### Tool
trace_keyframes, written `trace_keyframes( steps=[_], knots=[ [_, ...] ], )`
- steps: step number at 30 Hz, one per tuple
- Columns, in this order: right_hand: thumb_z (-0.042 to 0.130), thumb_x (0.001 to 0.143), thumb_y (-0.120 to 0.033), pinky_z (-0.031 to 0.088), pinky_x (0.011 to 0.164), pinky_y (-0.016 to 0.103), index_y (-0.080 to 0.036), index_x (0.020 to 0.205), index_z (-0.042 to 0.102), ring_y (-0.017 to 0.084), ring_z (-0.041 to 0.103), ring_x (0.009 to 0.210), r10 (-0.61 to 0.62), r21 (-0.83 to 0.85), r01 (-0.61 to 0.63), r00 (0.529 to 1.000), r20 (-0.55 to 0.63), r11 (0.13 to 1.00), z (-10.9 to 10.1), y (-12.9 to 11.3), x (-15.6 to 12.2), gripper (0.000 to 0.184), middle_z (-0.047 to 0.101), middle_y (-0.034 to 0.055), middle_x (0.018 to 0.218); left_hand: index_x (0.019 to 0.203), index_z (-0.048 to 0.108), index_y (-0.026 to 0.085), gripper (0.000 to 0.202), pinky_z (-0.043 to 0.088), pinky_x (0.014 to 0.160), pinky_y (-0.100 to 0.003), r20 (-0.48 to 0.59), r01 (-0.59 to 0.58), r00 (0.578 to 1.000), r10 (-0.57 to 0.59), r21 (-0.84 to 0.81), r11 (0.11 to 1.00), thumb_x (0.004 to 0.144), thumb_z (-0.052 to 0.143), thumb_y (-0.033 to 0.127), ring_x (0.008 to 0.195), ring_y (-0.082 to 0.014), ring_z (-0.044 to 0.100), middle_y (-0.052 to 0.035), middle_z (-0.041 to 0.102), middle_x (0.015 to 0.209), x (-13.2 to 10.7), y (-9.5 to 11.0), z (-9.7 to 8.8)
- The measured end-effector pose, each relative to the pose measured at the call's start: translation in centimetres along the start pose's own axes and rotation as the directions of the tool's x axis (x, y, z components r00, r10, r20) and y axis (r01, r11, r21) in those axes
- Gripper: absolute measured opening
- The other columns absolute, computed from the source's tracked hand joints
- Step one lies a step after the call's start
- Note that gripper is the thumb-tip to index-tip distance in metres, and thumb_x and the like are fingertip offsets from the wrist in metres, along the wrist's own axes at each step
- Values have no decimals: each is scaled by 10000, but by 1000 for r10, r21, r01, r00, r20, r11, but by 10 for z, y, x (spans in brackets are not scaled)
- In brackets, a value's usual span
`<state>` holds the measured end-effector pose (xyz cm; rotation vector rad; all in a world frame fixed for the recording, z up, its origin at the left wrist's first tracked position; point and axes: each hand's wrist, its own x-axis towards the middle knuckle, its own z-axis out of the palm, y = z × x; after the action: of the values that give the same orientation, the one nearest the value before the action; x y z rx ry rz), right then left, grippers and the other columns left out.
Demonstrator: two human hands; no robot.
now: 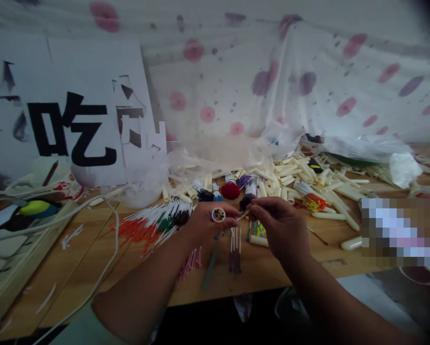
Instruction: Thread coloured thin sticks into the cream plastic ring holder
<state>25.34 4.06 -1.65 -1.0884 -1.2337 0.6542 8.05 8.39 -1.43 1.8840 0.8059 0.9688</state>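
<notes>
My left hand (209, 223) is closed round a small white tube (218, 214), its open end toward me and showing several coloured tips inside. My right hand (277, 225) pinches a thin stick (243, 215) whose tip points at the tube's mouth. Both hands hover just above the wooden table (74, 268). Below them lie a few purple-tipped sticks (235, 249), a pink bunch (190, 263) and a grey-green rod (211, 263).
A spread of red, green and dark tipped sticks (150, 223) lies left of my hands. Cream tubes (308, 177) and filled bundles are heaped behind, by plastic bags (373, 153). A white cable (107, 268) crosses the table's left. A lettered paper sign (74, 129) leans at the back.
</notes>
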Motion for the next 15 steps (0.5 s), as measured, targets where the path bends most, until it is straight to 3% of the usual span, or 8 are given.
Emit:
trace_keyframes(
  steps=[3,7,12,15],
  knots=[
    [673,736,-286,572,593,290,-200,839,688,138,656,614,18,-19,-18,999,37,1000,9,5,-1,135,702,11,711,664,651,153,81,439,539,-212,10,51,999,-51,9,999,709,673,216,547,-100,561,3,647,612,-1,4,7],
    [635,761,-248,560,719,320,-243,888,703,140,655,742,-57,-34,60,994,94,998,13,9,-4,144,701,8,825,638,623,145,121,395,491,-191,-35,98,994,-99,-45,994,743,622,206,502,-78,505,14,611,570,-1,2,8],
    [669,731,-308,562,644,312,-206,950,661,142,649,680,110,163,-124,990,94,979,16,18,-4,242,677,9,764,673,635,136,125,390,490,-184,-49,72,996,-74,-40,997,747,632,237,506,-76,498,13,612,582,-1,-2,7],
    [664,743,-335,545,612,295,-171,805,636,144,641,628,128,91,-143,980,151,986,15,18,-1,178,662,14,687,689,656,136,125,421,536,-190,-58,25,998,-24,23,999,746,653,247,556,-91,544,1,638,614,0,-4,8]
  ],
)
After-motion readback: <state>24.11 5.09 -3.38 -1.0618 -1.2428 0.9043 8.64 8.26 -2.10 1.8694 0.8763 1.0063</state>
